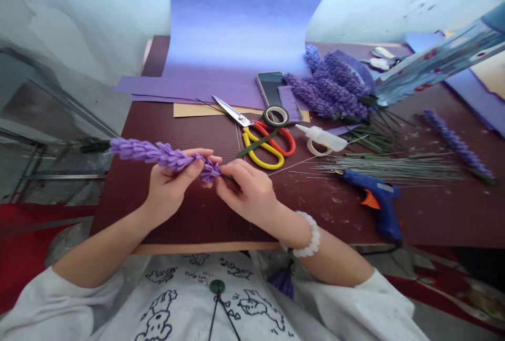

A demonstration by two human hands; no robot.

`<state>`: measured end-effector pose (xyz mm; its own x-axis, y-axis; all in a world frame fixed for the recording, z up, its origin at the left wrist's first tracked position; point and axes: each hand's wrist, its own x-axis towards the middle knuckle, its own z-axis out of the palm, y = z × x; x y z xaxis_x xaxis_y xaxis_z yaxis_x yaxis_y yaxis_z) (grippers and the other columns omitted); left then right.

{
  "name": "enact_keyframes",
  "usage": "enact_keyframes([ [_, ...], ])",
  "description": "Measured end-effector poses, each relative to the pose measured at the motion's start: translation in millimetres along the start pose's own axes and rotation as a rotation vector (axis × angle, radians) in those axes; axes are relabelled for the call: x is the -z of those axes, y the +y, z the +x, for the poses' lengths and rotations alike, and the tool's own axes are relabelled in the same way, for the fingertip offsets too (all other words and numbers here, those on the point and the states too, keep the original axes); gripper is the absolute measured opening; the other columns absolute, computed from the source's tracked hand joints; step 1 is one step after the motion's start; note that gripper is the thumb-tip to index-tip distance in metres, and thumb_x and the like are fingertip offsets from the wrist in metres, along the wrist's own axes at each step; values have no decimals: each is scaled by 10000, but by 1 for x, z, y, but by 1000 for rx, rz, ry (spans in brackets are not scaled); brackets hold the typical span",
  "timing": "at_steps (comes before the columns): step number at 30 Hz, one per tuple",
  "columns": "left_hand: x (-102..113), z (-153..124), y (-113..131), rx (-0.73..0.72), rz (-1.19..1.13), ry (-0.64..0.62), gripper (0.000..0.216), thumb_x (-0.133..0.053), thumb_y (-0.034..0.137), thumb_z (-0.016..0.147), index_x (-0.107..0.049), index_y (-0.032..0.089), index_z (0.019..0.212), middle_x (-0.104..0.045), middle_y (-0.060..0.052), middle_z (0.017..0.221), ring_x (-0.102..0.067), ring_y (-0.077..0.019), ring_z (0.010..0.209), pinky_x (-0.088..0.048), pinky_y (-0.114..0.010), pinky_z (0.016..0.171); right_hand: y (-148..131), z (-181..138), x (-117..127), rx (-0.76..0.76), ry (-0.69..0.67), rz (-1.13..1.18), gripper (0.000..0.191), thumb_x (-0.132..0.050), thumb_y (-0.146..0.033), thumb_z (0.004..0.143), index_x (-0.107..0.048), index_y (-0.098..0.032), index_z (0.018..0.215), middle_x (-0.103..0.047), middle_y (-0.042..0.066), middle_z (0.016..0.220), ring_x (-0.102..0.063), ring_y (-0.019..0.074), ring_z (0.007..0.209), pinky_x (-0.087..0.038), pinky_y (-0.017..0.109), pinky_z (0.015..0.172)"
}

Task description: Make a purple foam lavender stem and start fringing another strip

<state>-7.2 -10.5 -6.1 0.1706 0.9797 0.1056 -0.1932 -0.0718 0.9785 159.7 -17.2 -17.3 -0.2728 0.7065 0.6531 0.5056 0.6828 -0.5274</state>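
A purple paper lavender spike [152, 152] lies across my left hand [169, 186], its tip pointing left. The fingers of that hand are wrapped round the spike near its lower end. At the base of the blossoms, my right hand [250, 188] pinches the end of the lavender, where its stem is mostly hidden by my fingers. Both hands are above the front part of the dark red table [130, 220]. Just beyond my right hand lie scissors [252, 136] with red and yellow handles, a green strip of tape across them.
A roll of green tape [275, 116] rests by a phone [268, 86]. Purple paper [236, 20] leans on the wall. To the right are a glue bottle [323, 138], lavender bunch [335, 86], thin wires [394, 168], blue glue gun [381, 193], single lavender [457, 143] and clear cylinder [437, 62].
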Motion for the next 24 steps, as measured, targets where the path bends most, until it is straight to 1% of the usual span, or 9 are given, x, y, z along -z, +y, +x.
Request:
enact_keyframes([
  [3, 2, 3, 6, 2, -60, -108, 294, -640, 281, 824, -670, 220, 1110, -711, -72, 1041, -671, -155, 791, -560, -263, 670, -4, 2, 1, -72, 30, 92, 50, -538, -141, 836, -560, -182, 817, -573, -23, 663, -478, 64, 562, -403, 197, 524],
  [5, 4, 6, 11, 1, -132, -150, 377, -667, 303, 783, -648, 226, 1152, -682, -73, 1110, -657, -155, 806, -551, -263, 671, -6, 4, 3, -147, 29, 162, 56, -542, -141, 826, -575, -178, 800, -573, -34, 645, -464, 53, 535, -388, 184, 497],
  [7, 5, 10, 16, -15, -172, -110, 370, -708, 316, 731, -674, 225, 1088, -677, -61, 1081, -642, -153, 787, -541, -263, 651, -7, 5, 4, -235, 8, 233, 52, -548, -153, 815, -586, -172, 785, -569, -39, 627, -458, 48, 512, -376, 178, 473],
  [11, 8, 17, 17, 14, -169, 22, 212, -795, 331, 655, -717, 193, 795, -667, -12, 830, -610, -113, 674, -511, -235, 590, -5, 7, 5, -360, -69, 389, 58, -557, -186, 808, -586, -169, 761, -564, -41, 609, -466, 49, 508, -380, 178, 473],
  [14, 7, 19, 13, 67, -177, 114, 228, -834, 318, 613, -696, 182, 732, -653, 18, 743, -607, -87, 685, -514, -230, 683, -3, 7, 4, -403, -70, 436, 58, -563, -202, 798, -583, -170, 754, -555, -41, 600, -458, 52, 511, -383, 184, 482],
  [17, 5, 18, 9, 91, -211, 152, 239, -830, 318, 625, -669, 185, 742, -647, 37, 744, -598, -72, 681, -510, -253, 762, -1, 7, 2, -451, -58, 493, 62, -569, -213, 792, -575, -169, 748, -547, -43, 600, -456, 50, 518, -381, 184, 483],
  [19, 5, 18, 9, 119, -241, 118, 245, -817, 337, 643, -662, 193, 766, -635, 41, 735, -588, -73, 648, -511, -267, 749, 1, 6, 1, -514, -85, 589, 88, -579, -242, 799, -569, -170, 750, -535, -47, 601, -453, 46, 515, -372, 177, 467],
  [21, 7, 20, 10, 157, -283, 22, 299, -783, 412, 666, -678, 206, 857, -645, 20, 765, -598, -101, 664, -513, -286, 725, 2, 7, 0, -627, -142, 767, 147, -591, -304, 809, -551, -176, 748, -504, -63, 576, -424, 37, 464, -342, 168, 409],
  [24, 11, 23, 13, 236, -355, -128, 448, -687, 486, 707, -677, 200, 1051, -689, -61, 980, -647, -188, 848, -519, -335, 788, 4, 8, -2, -797, -223, 1079, 248, -621, -402, 797, -516, -185, 741, -481, -86, 545, -385, 31, 376, -320, 167, 324],
])
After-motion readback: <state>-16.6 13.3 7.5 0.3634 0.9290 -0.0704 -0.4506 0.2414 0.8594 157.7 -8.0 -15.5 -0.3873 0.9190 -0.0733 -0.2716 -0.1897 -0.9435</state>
